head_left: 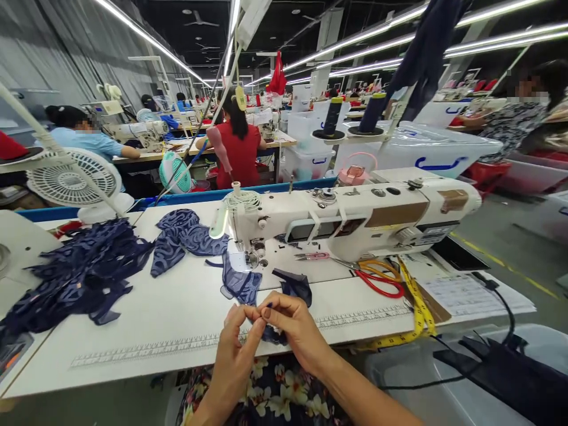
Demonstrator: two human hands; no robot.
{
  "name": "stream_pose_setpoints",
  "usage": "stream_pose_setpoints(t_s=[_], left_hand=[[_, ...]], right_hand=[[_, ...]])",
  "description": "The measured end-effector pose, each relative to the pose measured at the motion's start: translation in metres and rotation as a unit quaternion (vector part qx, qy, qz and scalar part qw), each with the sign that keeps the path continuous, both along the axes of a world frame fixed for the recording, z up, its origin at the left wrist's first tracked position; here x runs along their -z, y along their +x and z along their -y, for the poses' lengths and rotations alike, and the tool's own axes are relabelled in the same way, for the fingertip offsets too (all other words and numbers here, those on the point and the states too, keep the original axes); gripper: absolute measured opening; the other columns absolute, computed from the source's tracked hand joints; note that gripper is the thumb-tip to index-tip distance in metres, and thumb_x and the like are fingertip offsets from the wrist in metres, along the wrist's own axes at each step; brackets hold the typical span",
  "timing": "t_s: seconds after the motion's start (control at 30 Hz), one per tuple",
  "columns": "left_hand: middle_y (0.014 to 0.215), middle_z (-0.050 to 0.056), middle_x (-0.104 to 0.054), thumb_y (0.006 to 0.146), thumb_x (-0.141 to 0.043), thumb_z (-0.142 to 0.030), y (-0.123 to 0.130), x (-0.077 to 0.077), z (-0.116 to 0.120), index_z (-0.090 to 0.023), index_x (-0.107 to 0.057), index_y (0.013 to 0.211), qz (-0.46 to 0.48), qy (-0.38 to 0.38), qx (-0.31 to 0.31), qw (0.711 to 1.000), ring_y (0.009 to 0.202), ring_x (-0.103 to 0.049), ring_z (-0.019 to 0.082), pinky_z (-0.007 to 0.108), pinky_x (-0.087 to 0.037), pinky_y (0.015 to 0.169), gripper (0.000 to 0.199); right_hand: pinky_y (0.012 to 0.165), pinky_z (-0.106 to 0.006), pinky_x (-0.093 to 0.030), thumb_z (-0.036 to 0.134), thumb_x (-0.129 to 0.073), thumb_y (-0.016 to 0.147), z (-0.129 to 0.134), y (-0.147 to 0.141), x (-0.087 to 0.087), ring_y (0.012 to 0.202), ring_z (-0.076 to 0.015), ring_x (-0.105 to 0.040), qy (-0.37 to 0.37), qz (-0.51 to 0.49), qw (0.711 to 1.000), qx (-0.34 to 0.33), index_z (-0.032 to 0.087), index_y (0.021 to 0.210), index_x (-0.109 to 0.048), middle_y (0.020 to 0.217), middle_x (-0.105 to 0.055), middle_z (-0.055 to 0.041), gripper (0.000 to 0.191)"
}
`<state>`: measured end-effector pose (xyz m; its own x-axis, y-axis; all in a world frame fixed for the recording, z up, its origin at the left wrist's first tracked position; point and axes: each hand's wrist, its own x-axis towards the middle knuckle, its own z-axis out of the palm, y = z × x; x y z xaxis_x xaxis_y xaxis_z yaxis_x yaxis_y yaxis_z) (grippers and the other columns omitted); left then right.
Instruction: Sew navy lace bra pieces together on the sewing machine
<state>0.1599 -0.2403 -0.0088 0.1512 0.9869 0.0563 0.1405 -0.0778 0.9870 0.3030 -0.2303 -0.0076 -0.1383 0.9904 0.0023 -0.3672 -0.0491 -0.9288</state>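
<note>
Above the front edge of the sewing table, my left hand and my right hand meet at the fingertips. Both are closed in a pinch on a small navy fabric piece, mostly hidden behind the fingers. Just beyond them, a navy patterned fabric piece lies by the needle area of the white sewing machine. A sheer navy scrap rests to its right. More patterned navy pieces lie left of the needle.
A large navy fabric pile covers the left side. Right of my hands are pink-handled snips, scissors, a yellow tape measure and papers. A printed ruler scale runs along the front edge. Other people sit at machines beyond.
</note>
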Motion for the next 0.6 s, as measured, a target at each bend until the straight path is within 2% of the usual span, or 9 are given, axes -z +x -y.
stream_pose_setpoints(t_s=[0.13, 0.3, 0.37, 0.43, 0.47, 0.5, 0.53, 0.57, 0.6], left_hand=[[0.078, 0.001, -0.052, 0.087, -0.056, -0.046, 0.006, 0.000, -0.002, -0.022, -0.053, 0.078, -0.006, -0.001, -0.018, 1.000, 0.078, -0.047, 0.019, 0.028, -0.039, 0.074, 0.026], [0.079, 0.001, -0.046, 0.092, -0.051, -0.041, 0.005, -0.001, -0.002, -0.020, -0.051, 0.078, 0.022, 0.007, 0.012, 1.000, 0.077, -0.043, 0.017, 0.026, -0.036, 0.072, 0.025], [0.079, 0.000, -0.044, 0.092, -0.052, -0.041, 0.001, -0.003, -0.003, -0.020, -0.051, 0.079, 0.027, -0.001, 0.017, 0.999, 0.077, -0.042, 0.016, 0.026, -0.036, 0.072, 0.024], [0.080, 0.000, -0.043, 0.091, -0.053, -0.041, -0.004, -0.006, -0.004, -0.021, -0.049, 0.078, 0.040, -0.022, 0.017, 0.999, 0.078, -0.042, 0.017, 0.025, -0.036, 0.073, 0.024], [0.080, 0.001, -0.043, 0.090, -0.054, -0.041, -0.007, -0.007, -0.005, -0.021, -0.048, 0.078, 0.048, -0.032, 0.014, 0.998, 0.081, -0.043, 0.017, 0.025, -0.037, 0.075, 0.024], [0.082, 0.001, -0.043, 0.090, -0.055, -0.041, -0.011, -0.007, -0.006, -0.022, -0.048, 0.077, 0.058, -0.038, 0.009, 0.998, 0.085, -0.044, 0.018, 0.025, -0.037, 0.078, 0.024], [0.085, 0.002, -0.045, 0.089, -0.056, -0.041, -0.015, -0.007, -0.008, -0.022, -0.048, 0.077, 0.068, -0.042, 0.002, 0.997, 0.091, -0.046, 0.019, 0.026, -0.038, 0.082, 0.024], [0.089, 0.003, -0.047, 0.088, -0.057, -0.040, -0.018, -0.007, -0.009, -0.022, -0.049, 0.077, 0.079, -0.044, -0.006, 0.996, 0.097, -0.047, 0.020, 0.026, -0.038, 0.086, 0.024], [0.094, 0.004, -0.050, 0.087, -0.058, -0.040, -0.022, -0.006, -0.011, -0.021, -0.050, 0.076, 0.091, -0.044, -0.013, 0.995, 0.105, -0.047, 0.022, 0.027, -0.037, 0.091, 0.023]], right_hand=[[0.075, -0.029, -0.043, 0.040, -0.075, 0.077, -0.002, 0.000, 0.002, 0.077, -0.0166, -0.053, -0.002, 0.004, 1.000, 0.014, 0.019, 0.071, -0.066, 0.074, -0.057, -0.0008, 0.024], [0.074, -0.029, -0.044, 0.040, -0.070, 0.082, -0.003, -0.003, 0.004, 0.078, -0.0167, -0.053, 0.002, 0.020, 1.000, -0.012, 0.019, 0.071, -0.065, 0.077, -0.058, -0.0018, 0.024], [0.075, -0.031, -0.045, 0.042, -0.067, 0.084, -0.004, 0.006, 0.002, 0.080, -0.0182, -0.055, 0.030, 0.079, 0.996, 0.017, 0.020, 0.076, -0.068, 0.081, -0.061, -0.0029, 0.024], [0.074, -0.033, -0.047, 0.043, -0.063, 0.086, -0.006, 0.029, 0.000, 0.082, -0.0206, -0.058, 0.090, 0.189, 0.973, 0.096, 0.022, 0.082, -0.070, 0.085, -0.064, -0.0045, 0.023], [0.073, -0.034, -0.048, 0.043, -0.061, 0.087, -0.007, 0.048, 0.001, 0.081, -0.0217, -0.059, 0.129, 0.265, 0.945, 0.144, 0.023, 0.085, -0.070, 0.086, -0.065, -0.0054, 0.023], [0.076, -0.036, -0.048, 0.041, -0.059, 0.087, -0.007, 0.072, 0.003, 0.084, -0.0237, -0.060, 0.174, 0.353, 0.898, 0.196, 0.024, 0.088, -0.071, 0.088, -0.066, -0.0065, 0.021], [0.081, -0.039, -0.047, 0.039, -0.056, 0.088, -0.007, 0.099, 0.006, 0.088, -0.0261, -0.061, 0.208, 0.455, 0.831, 0.243, 0.024, 0.093, -0.071, 0.093, -0.067, -0.0085, 0.021], [0.083, -0.042, -0.046, 0.037, -0.052, 0.089, -0.007, 0.129, 0.010, 0.091, -0.0290, -0.061, 0.220, 0.559, 0.749, 0.277, 0.023, 0.097, -0.071, 0.096, -0.068, -0.0117, 0.024], [0.083, -0.045, -0.045, 0.034, -0.047, 0.090, -0.007, 0.160, 0.015, 0.094, -0.0318, -0.061, 0.209, 0.658, 0.669, 0.276, 0.022, 0.100, -0.071, 0.099, -0.068, -0.0154, 0.028]])
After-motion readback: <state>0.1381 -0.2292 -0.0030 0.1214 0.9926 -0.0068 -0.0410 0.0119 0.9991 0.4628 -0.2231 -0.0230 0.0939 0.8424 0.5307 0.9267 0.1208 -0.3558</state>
